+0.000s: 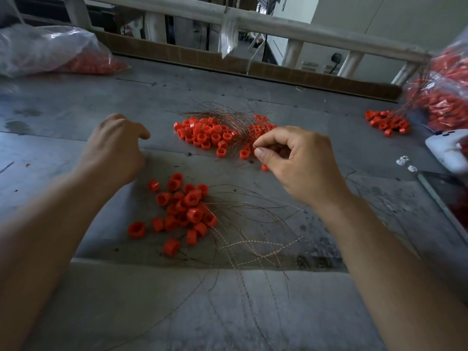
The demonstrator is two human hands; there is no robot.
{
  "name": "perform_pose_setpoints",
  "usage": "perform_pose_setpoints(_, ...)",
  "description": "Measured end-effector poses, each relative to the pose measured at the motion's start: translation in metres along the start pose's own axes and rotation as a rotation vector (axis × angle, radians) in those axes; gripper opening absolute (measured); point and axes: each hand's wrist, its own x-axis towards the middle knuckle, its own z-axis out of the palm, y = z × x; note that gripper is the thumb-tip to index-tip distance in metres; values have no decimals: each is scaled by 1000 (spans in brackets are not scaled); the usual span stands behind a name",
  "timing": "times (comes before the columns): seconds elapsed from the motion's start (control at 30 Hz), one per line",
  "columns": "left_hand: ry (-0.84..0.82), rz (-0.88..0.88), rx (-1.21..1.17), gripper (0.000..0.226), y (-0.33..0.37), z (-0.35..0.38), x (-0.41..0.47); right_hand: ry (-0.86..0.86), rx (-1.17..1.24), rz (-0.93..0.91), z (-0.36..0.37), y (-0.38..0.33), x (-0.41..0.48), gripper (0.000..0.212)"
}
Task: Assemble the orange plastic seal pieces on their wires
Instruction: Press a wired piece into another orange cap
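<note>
The right hand point(298, 163) pinched thumb to forefinger on a strand at the edge of the wire bundle point(228, 117), beside the orange caps point(202, 134) heaped mid-bench point(76, 102). The left hand point(114, 148) hung with fingers curled under; I could not tell whether it held anything. More capped wires point(184, 206) lay nearer the front edge.

Left of the near heap of orange plastic seal rings point(182, 206), the grey metal worktop point(63, 110) lies open. Right of that heap thin copper wires point(253, 205) sprawl; beyond it a second ring pile point(202, 134), seemingly tangled with wire, bars the way.
</note>
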Motion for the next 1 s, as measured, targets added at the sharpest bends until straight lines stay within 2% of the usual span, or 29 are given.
perform_pose_setpoints(0.13, 11, -76, -7, 30, -8, -5, 5, -18, -13, 3, 1, -1, 0, 5)
perform_pose_setpoints(0.27, 31, -52, -88, 18, -6, -10, 0, -35, -34, -5, 1, -1, 0, 5)
perform_pose_setpoints(0.33, 7, -56, -277, 8, 3, -13, -4, -39, -28, -10, 1, -1, 0, 5)
perform_pose_setpoints(0.5, -231, -29, -883, 8, 40, -26, -26, -38, 36, -20, 0, -3, 0, 11)
perform_pose_setpoints(0.6, -417, 29, -1144, 21, 51, -31, -36, -27, 84, -21, 0, -4, 1, 12)
perform_pose_setpoints(0.73, -540, 41, -1332, 16, 53, -30, -39, -6, 178, -37, -2, -8, 0, 12)
perform_pose_setpoints(0.83, -583, 24, -1455, 21, 55, -31, -40, 22, 228, -88, -3, -11, -2, 15)
perform_pose_setpoints(1.0, -576, 14, -1461, 27, 56, -32, -41, 19, 272, -107, -2, -15, -3, 21)
